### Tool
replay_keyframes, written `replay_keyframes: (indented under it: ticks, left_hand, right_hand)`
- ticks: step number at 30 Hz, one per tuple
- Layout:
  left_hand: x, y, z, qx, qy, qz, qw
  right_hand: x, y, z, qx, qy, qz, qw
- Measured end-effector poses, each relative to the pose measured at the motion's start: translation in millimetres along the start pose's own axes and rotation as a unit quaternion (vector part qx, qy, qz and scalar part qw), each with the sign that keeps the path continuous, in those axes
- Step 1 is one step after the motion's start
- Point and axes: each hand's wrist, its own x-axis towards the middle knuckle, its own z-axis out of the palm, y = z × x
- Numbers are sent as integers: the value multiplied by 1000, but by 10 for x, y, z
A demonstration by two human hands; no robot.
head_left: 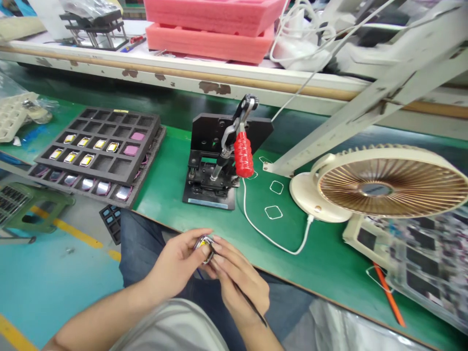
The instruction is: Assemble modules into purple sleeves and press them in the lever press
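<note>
My left hand (pixel 175 263) and my right hand (pixel 237 278) meet above my lap, low in the head view. Together they pinch a small silver pouch cell (pixel 204 248) with a yellow label, and my fingers hide most of it. A thin black tool (pixel 252 306), possibly a stylus or tweezers, runs from under my right hand toward my wrist. Beyond my hands, a black foam tray (pixel 97 144) on the green bench mat (pixel 168 170) holds several similar cells with yellow labels in its compartments, plus pink pieces.
A black toggle press (pixel 215 158) with a red handle stands on the mat, with a white cable (pixel 263 234) beside it. A cream desk fan (pixel 380 187) sits to the right, near a blurred tray (pixel 413 258) and an orange pen (pixel 389 297). Pink foam blocks (pixel 210 29) rest on the shelf behind.
</note>
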Motion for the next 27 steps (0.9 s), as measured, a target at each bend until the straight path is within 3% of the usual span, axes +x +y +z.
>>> replay_keyframes:
  ticks: [6,11,13,16,18,22,27]
  left_hand:
    - [70,30,-2,-150,-41,-53,986]
    - [205,5,10,-150,-15,-59,987]
    - [264,-17,5,-135,1,-58,989]
    - [323,-49,-4,-115,14,-60,991]
    - [339,-67,-6,-105,10,-68,992]
    - [327,-104,-10,-101,-12,-78,992]
    - [313,-139,-49,-80,-21,-64,995]
  right_hand:
    - [-7,-16,45,8,99,40,994]
    - [42,-15,-1,35,180,86,979]
    - [165,31,-94,18,223,108,969]
    - [543,211,-342,-87,281,149,944]
    - [874,413,-547,-176,259,164,935]
    - [1420,868,-876,-264,97,180,942]
    - [1550,1097,-978,-308,52,193,930]
